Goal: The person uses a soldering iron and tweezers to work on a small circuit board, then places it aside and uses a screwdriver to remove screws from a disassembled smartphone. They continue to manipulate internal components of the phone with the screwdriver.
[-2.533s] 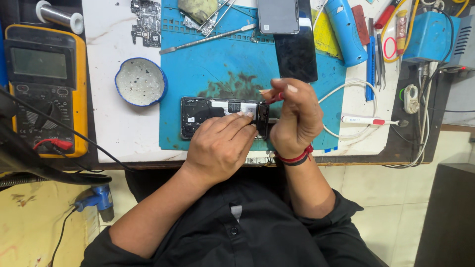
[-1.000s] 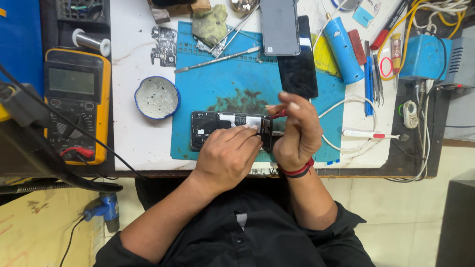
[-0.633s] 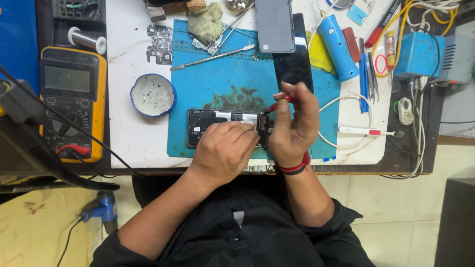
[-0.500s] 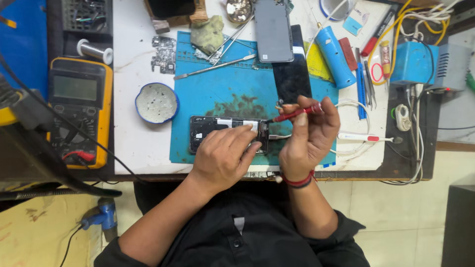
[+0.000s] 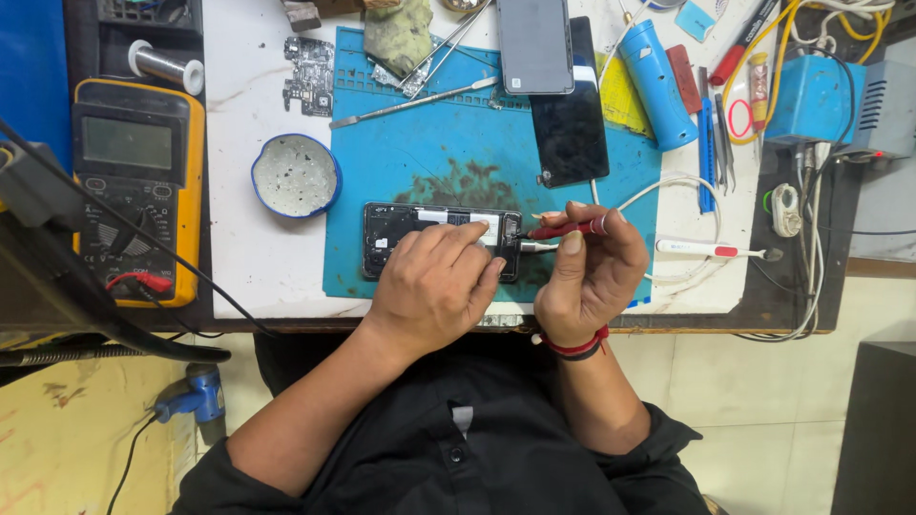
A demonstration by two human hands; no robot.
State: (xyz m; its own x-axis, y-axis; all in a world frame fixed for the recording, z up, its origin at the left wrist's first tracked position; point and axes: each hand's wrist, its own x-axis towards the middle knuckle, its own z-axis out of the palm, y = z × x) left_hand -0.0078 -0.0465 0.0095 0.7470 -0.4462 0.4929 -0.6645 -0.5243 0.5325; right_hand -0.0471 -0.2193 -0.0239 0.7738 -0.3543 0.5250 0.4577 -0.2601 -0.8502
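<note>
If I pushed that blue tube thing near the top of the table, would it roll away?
Probably a little. The blue cylinder lies on its side and looks round and smooth, so a sideways push would likely roll it. It shouldn't get far: the yellow card and red tool lie close on either side. It looks stiff, not floppy.

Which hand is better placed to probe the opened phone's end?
Probably the right hand: its fingers pinch the red probe, tip at the opened phone. The left hand rests on the phone.
</note>
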